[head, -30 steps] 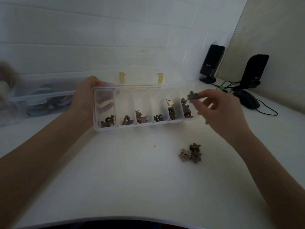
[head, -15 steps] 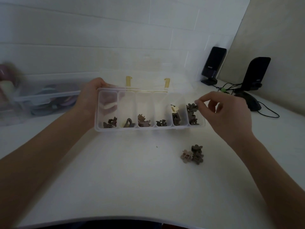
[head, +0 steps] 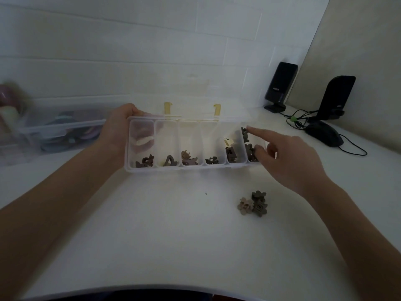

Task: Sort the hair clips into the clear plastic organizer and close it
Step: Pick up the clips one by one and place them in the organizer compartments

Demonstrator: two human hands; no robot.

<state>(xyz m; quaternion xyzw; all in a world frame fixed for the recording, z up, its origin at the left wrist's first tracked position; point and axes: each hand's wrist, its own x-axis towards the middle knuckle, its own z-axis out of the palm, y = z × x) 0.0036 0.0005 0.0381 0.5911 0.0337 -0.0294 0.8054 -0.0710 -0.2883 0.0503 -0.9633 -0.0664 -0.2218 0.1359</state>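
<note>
The clear plastic organizer [head: 191, 168] is tilted toward me above the white table, its lid [head: 225, 109] open at the back with two yellow latches. Small brown hair clips lie at the bottom of its several compartments. My left hand [head: 117, 135] grips the organizer's left end. My right hand [head: 288, 157] is at the organizer's right end, fingers spread, index fingertip over the rightmost compartment beside a dark clip [head: 245, 134]; it holds nothing. A small cluster of loose hair clips [head: 253, 204] lies on the table below my right hand.
A clear storage bin [head: 54, 131] with coloured items stands at the left against the wall. Two black speakers [head: 280, 88] [head: 336, 96], a black mouse [head: 325, 134] and cables sit at the back right. The table's front edge curves near me.
My right hand carried a dark clip to the rightmost compartment, let it go there and opened its fingers. The organizer stayed in my left hand.
</note>
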